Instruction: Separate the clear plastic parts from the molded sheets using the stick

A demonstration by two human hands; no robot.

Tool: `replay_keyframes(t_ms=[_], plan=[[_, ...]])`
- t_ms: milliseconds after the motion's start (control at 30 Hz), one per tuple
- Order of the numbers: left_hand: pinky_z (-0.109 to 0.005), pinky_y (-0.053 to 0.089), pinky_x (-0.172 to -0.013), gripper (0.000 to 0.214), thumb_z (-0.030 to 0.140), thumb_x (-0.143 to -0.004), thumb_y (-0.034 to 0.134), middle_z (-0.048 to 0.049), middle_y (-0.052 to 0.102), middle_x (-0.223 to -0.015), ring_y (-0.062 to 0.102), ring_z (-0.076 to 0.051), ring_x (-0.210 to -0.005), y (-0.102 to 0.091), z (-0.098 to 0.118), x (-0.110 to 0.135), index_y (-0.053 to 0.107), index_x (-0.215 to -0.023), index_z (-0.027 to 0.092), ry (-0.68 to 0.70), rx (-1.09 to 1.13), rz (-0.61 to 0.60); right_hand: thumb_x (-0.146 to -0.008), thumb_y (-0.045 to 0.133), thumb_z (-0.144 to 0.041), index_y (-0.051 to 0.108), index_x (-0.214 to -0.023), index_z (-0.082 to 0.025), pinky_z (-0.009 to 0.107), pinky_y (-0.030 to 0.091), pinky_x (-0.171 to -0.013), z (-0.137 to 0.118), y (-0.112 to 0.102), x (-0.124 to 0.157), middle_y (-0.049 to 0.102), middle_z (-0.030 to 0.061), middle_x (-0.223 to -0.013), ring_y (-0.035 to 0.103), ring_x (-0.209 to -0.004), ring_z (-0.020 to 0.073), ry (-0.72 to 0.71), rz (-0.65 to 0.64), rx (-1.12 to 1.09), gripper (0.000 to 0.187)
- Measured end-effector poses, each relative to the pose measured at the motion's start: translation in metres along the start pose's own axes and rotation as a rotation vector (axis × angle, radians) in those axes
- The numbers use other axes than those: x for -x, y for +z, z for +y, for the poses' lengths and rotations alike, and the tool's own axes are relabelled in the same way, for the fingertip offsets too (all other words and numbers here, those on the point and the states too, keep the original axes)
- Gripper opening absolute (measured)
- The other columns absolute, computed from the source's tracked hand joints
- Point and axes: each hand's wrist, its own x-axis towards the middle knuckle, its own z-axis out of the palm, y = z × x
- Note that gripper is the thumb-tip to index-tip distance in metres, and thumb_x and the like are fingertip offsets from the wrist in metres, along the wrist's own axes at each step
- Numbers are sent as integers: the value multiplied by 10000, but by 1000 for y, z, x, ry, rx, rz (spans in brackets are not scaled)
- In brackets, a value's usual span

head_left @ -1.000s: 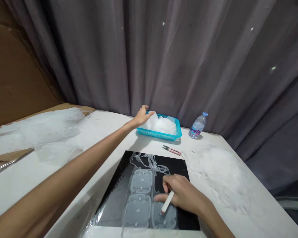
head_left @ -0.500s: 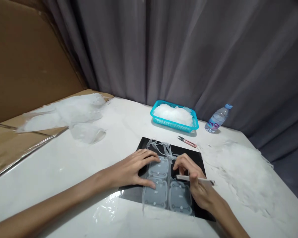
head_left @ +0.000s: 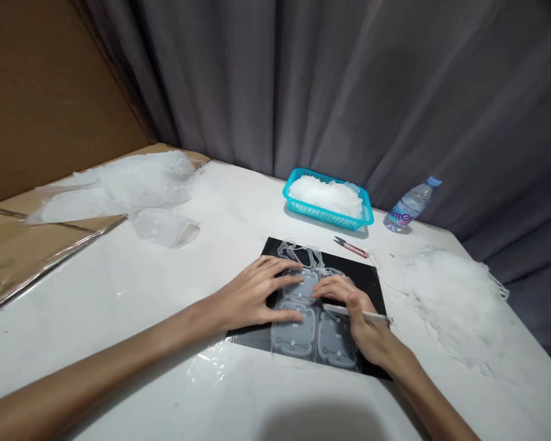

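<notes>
My left hand [head_left: 261, 293] lies with fingers spread on a translucent sheet of moulded rounded-square pieces [head_left: 294, 329], pressing its left side. This sheet rests on a black board [head_left: 371, 283], with thin clear strips [head_left: 314, 256] curling at its top edge. A slim, silvery-white tool [head_left: 376, 316] is gripped in my right hand [head_left: 356, 315], whose index finger reaches onto the sheet near the upper piece. The tool's exact kind is unclear. My right fingers partly cover the sheet's upper right area.
Beyond the board lie pink-handled thread snips [head_left: 351, 247]. Behind them stands a turquoise basket [head_left: 326, 215] full of whitish pieces, with a water bottle [head_left: 411, 207] to its right. Translucent scraps [head_left: 459, 306] spread at right; clear sheets [head_left: 133, 184] pile at left by cardboard [head_left: 50, 257].
The whole view has shifted slightly, so things sit higher. My right index finger has moved left, onto the sheet near the upper piece; my left hand stays spread on it.
</notes>
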Motion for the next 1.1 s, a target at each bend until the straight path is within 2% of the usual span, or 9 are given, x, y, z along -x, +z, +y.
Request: replay_keyframes(t_ms=[100,167,200,267,367,433,667,800,1100], plan=[[-489,372,-1142,606,634,-913,699,-72,609,-1512,553,-358,-1347,8,1,2,643,-1431,324,-7,34,-5,-971,12,-794,759,-1004,-253,409,548,-877,0,-2,4,683,81,-955,637,-890,240,54,10,-2,922],[-480,369,-1140,634,640,-910,699,-68,600,-1521,553,-353,-1343,11,0,3,614,-1457,330,-15,43,-13,-981,0,-783,761,-912,-229,358,544,-700,0,-1,4,659,66,-819,614,-715,206,94,26,-84,944],[-481,363,-1144,656,646,-901,707,-68,595,-1526,548,-355,-1349,12,-2,3,602,-1468,332,-18,45,-9,-997,24,-771,762,-894,-222,345,539,-679,-1,-1,4,659,60,-782,620,-686,196,99,33,-119,925],[-488,346,-1158,703,661,-877,724,-72,587,-1532,530,-369,-1371,11,-4,2,585,-1483,332,-18,47,-5,-1041,202,-734,765,-898,-219,333,546,-727,-4,1,1,684,50,-771,664,-720,193,100,63,-132,776],[-503,327,-1176,747,686,-834,752,-82,590,-1524,516,-395,-1386,9,-5,0,597,-1465,317,-24,62,-8,-1004,612,-552,756,-906,-228,306,544,-772,-7,4,-4,734,38,-875,698,-831,198,125,87,-70,368],[-517,314,-1185,749,693,-812,766,-86,602,-1509,520,-405,-1379,8,-4,-2,618,-1434,303,-26,76,-10,-961,711,-443,748,-918,-229,287,542,-744,-7,7,-6,740,33,-940,697,-840,189,127,52,-42,221],[-531,149,-1282,742,647,-833,775,-111,595,-1524,523,-366,-1416,9,-3,-3,598,-1441,261,42,103,11,-999,650,-317,715,-967,-221,287,552,-822,-4,11,-3,725,26,-962,688,-852,167,36,-48,6,120],[-524,135,-1295,721,621,-845,779,-110,607,-1513,531,-353,-1419,9,-2,-3,597,-1442,261,61,104,15,-1021,625,-336,713,-997,-231,301,549,-844,-5,12,-3,727,35,-995,691,-891,181,30,-61,27,139],[-522,58,-1336,780,741,-876,661,-108,643,-1469,556,-294,-1420,9,1,-3,547,-1450,225,125,-104,38,-1047,606,-293,687,-1025,-237,280,519,-870,-6,14,-4,704,15,-1007,671,-915,160,13,-83,67,100]])
